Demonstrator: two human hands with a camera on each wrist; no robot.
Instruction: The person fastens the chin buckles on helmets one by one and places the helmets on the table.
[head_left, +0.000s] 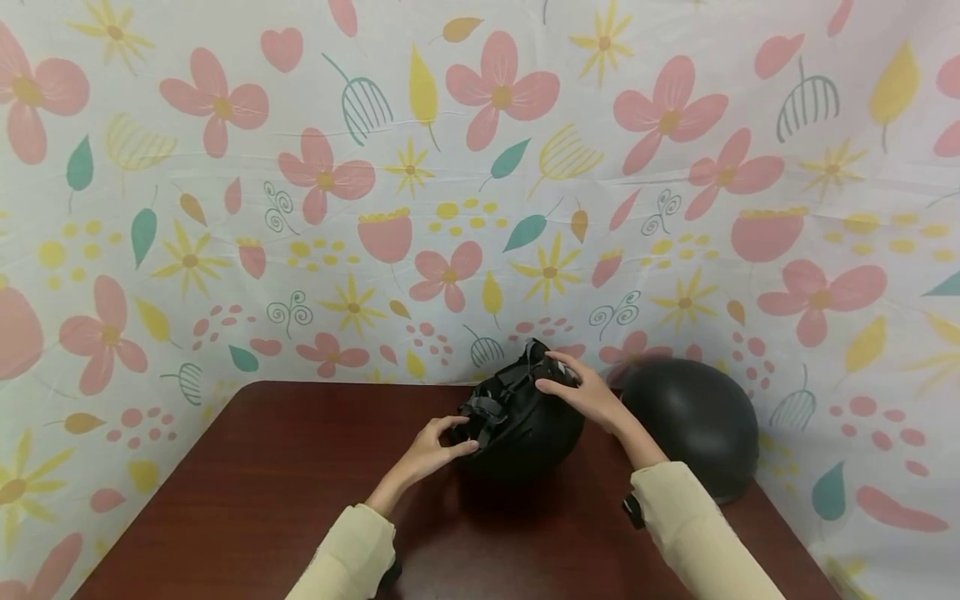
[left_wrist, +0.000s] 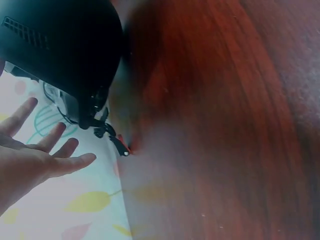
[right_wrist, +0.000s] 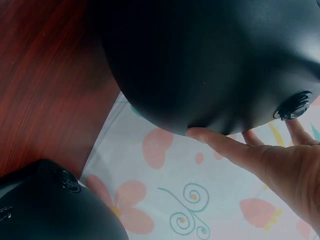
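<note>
A black helmet is tilted on the table, its opening turned up and to the left so that dark straps show inside. At its upper right rim, my right hand grips the edge, thumb on the smooth outer shell and fingers around the rim. My left hand is at the left rim, its fingers spread and loosely extended in the left wrist view. There, a strap end with a red part hangs from the helmet. Whether the left thumb touches the shell is hard to tell.
A second black helmet sits dome up at the table's right side, close to the right forearm. Dark red-brown wood forms the tabletop. Behind it hangs a flower-patterned cloth, which also runs along both sides.
</note>
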